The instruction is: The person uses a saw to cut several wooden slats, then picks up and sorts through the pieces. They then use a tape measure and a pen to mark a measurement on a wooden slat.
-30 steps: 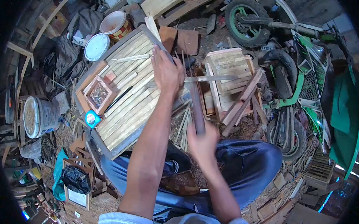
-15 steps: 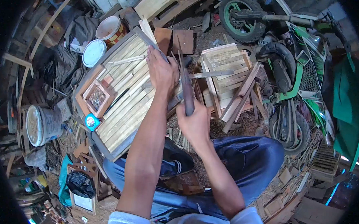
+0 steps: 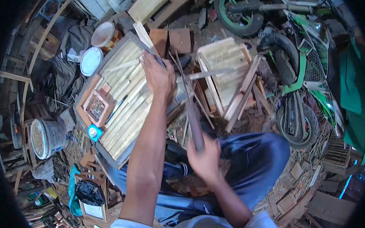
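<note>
My left hand (image 3: 157, 74) presses down at the right edge of a slatted wooden worktable (image 3: 127, 124), its fingers bent over the dark rim. A pale, narrow wooden strip (image 3: 217, 72) comes out from beneath this hand and juts past the edge to the right. Held in my right hand (image 3: 204, 157), slightly blurred, is a long dark hand saw (image 3: 194, 114), seen nearly edge-on. It crosses the strip close beside my left hand. On the tabletop lie a small wooden box (image 3: 96, 106) of small metal bits, a blue tape measure (image 3: 94, 132) and a dark pen (image 3: 116, 108).
A second slatted wooden piece (image 3: 219, 54) stands to the right, with loose boards (image 3: 242, 92) leaning on it. Behind it is a green motorbike (image 3: 300, 74). Buckets (image 3: 41, 138) stand on the left. My bent legs (image 3: 251, 162) are under my arms; wood scraps litter the floor.
My right hand has drawn back toward my body with the saw, exposing more of its length. My left hand stays at the table's edge. The whole view has shifted slightly.
</note>
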